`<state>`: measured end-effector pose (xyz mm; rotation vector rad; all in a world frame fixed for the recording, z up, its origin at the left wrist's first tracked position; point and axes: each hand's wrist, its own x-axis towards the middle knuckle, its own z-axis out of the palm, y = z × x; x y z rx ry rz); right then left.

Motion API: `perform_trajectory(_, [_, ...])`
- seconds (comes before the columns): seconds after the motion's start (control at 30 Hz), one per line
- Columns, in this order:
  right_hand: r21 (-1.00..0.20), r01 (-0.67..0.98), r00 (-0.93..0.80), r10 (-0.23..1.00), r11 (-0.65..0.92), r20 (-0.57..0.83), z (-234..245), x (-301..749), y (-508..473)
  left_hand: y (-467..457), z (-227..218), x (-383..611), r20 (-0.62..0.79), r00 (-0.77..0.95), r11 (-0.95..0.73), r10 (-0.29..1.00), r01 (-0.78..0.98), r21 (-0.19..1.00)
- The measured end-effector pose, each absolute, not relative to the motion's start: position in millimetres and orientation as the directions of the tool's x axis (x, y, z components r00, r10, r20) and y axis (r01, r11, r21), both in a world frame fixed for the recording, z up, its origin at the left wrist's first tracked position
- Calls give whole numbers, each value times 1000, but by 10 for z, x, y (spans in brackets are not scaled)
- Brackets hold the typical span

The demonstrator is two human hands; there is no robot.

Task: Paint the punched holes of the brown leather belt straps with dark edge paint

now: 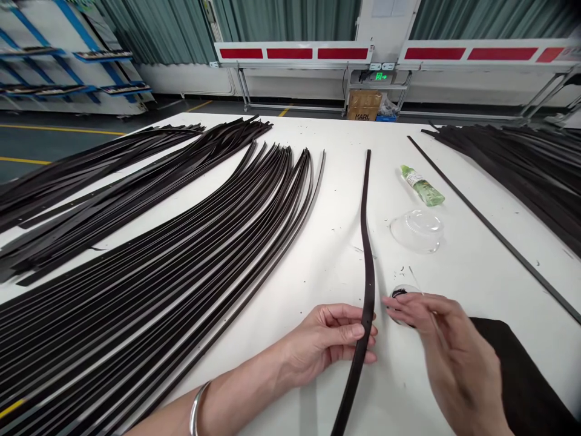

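My left hand (331,336) is closed around a long dark brown strip (368,266), thumb on top and fingers beneath. The strip rises away from me, slightly curved, with small holes along it; its near end runs out of view. My right hand (447,339) reaches over a small round clear dish (402,312) with something black in it. Its fingers are drawn together, pointing left towards the strip without touching it. The thumb and whatever the fingertips may pinch are hidden. A thin, pale line slants up beside these fingers.
Many dark strips (218,242) lie fanned out at left, with more bundles behind and a pile (521,175) at far right. A clear plastic bowl (417,231), a green packet (422,184), a single strip (490,227) and a black sheet (521,375) rest on the white table (336,242).
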<state>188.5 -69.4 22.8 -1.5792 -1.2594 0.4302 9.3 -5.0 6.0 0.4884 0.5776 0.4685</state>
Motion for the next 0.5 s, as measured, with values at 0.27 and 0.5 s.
perform_trajectory(0.27, [-964, 263, 398, 913, -25, 85, 305, 1943, -382, -79, 51, 103, -387, 774, 800, 501, -245, 548])
perform_trajectory(0.5, [-956, 291, 339, 930, 37, 139, 330, 2234, -248, -67, 46, 85, -442, 738, 806, 510, -231, 545])
